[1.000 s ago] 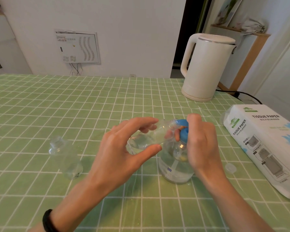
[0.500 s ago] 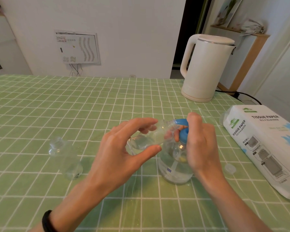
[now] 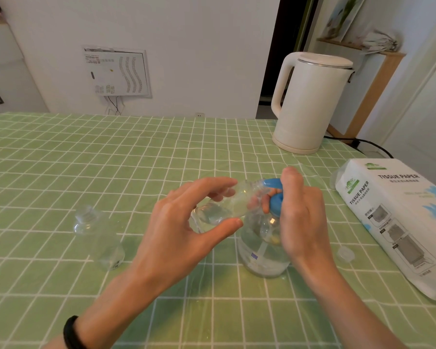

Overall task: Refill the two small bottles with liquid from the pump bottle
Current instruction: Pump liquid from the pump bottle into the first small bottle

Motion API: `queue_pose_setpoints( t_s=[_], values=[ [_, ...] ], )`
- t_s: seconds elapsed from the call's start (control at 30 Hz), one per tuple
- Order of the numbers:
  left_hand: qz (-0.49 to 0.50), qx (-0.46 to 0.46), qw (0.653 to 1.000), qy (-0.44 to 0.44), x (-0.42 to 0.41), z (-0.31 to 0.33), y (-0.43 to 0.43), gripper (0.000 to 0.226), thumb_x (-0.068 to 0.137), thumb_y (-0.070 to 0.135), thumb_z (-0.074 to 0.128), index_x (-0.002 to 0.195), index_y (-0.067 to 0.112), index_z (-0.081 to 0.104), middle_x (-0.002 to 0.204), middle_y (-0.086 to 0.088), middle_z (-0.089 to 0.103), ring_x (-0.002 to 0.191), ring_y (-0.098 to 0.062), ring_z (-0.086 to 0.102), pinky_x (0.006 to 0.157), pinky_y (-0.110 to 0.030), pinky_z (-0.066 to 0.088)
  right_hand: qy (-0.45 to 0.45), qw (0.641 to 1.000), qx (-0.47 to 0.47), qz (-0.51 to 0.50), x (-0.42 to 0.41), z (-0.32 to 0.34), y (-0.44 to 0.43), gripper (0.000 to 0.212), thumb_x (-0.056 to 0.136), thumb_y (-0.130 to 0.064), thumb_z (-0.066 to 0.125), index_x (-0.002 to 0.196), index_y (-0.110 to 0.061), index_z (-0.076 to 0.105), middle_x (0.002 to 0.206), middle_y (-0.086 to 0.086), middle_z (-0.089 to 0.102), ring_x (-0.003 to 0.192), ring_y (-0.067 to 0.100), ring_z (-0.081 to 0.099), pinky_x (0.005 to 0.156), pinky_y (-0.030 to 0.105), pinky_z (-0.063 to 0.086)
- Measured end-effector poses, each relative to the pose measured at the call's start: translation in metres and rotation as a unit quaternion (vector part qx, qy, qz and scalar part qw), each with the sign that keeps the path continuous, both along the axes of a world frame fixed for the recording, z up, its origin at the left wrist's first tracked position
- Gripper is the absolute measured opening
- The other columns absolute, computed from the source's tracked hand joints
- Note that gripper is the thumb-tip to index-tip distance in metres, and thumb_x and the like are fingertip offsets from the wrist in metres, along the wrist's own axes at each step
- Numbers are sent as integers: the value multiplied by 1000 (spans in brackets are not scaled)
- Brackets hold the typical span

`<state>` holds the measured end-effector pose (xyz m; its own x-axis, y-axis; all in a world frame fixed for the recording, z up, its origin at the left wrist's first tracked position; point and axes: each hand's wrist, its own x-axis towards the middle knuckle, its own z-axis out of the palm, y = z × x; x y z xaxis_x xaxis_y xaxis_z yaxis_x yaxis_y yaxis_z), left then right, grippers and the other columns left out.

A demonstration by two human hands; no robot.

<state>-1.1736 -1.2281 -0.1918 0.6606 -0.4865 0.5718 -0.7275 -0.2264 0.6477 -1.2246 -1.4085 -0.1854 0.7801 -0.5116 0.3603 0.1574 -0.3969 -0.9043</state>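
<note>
Left hand (image 3: 179,233) fingers clamped on tilted small bottle (image 3: 222,207), mouth at blue nozzle (image 3: 272,183); fill level unclear. Right hand (image 3: 300,217) curled round pump bottle (image 3: 259,250) neck, fingertips mostly hidden. Second small bottle (image 3: 96,235) upright, 9 o'clock from pump bottle.

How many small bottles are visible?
2. One small bottle tilted in the left hand at the pump bottle's spout; the other bottle standing on the table, farther left.

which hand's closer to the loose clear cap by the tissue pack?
Right. The right hand grips the pump bottle just left of the cap; the left hand holds a small bottle farther left, beyond the pump bottle.
</note>
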Motion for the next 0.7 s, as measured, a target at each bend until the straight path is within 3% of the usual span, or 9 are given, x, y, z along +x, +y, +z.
queue_pose_setpoints(
  t_s=[0.07, 0.13, 0.2, 0.3, 0.43, 0.57, 0.63, 0.7],
  values=[
    [1, -1, 1000, 1, 0, 0, 0, 50, 82, 47, 73, 128, 29, 67, 113, 21, 73, 106, -1, 67, 89, -4, 39, -6, 1000, 4, 8, 0, 2, 0, 62, 95, -44, 33, 49, -8, 53, 66, 8, 76, 63, 17, 70, 60, 31, 50],
    [1, 3, 1000, 2, 0, 0, 1, 50, 83, 47, 73, 128, 28, 67, 113, 21, 73, 106, -1, 67, 89, -4, 39, -2, 1000, -11, 11, 0, 2, 0, 62, 92, -38, 33, 53, 6, 53, 63, 14, 74, 55, 3, 66, 51, 24, 44],
    [-1, 9, 1000, 1, 0, 0, 1, 51, 83, 47, 73, 129, 27, 67, 114, 21, 73, 106, -1, 67, 89, -4, 40, 3, 1000, -16, 10, 0, 2, 0, 61, 92, -33, 33, 55, 11, 53, 62, 15, 73, 51, -1, 61, 50, 19, 41],
    [0, 6, 1000, 1, 0, 0, 1, 51, 82, 47, 73, 129, 28, 66, 114, 21, 73, 106, 0, 67, 89, -4, 39, 15, 1000, -6, 5, -1, 1, 0, 60, 93, -39, 33, 53, 2, 54, 66, 8, 76, 51, 12, 58, 52, 31, 43],
    [2, 1, 1000, 2, 1, 0, 0, 51, 82, 47, 73, 129, 29, 67, 112, 21, 73, 106, -1, 68, 89, -4, 39, 5, 1000, -3, -8, 0, 1, 1, 66, 98, -49, 30, 49, -12, 55, 70, -4, 79, 51, 10, 58, 48, 18, 43],
    [2, -1, 1000, 2, 1, -1, 0, 50, 82, 47, 74, 129, 30, 66, 112, 22, 72, 106, -1, 68, 88, -4, 39, 1, 1000, 4, -6, 0, 2, 1, 65, 98, -45, 31, 46, -16, 56, 69, 1, 78, 60, 25, 65, 53, 28, 47],
    [3, 2, 1000, 2, 1, 0, 1, 50, 82, 47, 74, 129, 30, 66, 113, 22, 72, 106, -1, 67, 89, -4, 40, -4, 1000, 0, 2, 0, 3, 1, 61, 95, -38, 33, 47, -8, 55, 63, 10, 75, 52, 11, 62, 49, 22, 43],
    [4, 6, 1000, 0, 1, 0, 1, 49, 82, 47, 73, 128, 30, 67, 113, 22, 73, 106, -1, 67, 89, -5, 40, -4, 1000, -18, 10, 2, 3, 0, 60, 93, -32, 33, 54, 11, 51, 60, 22, 69, 53, 3, 64, 50, 22, 42]
  ],
)
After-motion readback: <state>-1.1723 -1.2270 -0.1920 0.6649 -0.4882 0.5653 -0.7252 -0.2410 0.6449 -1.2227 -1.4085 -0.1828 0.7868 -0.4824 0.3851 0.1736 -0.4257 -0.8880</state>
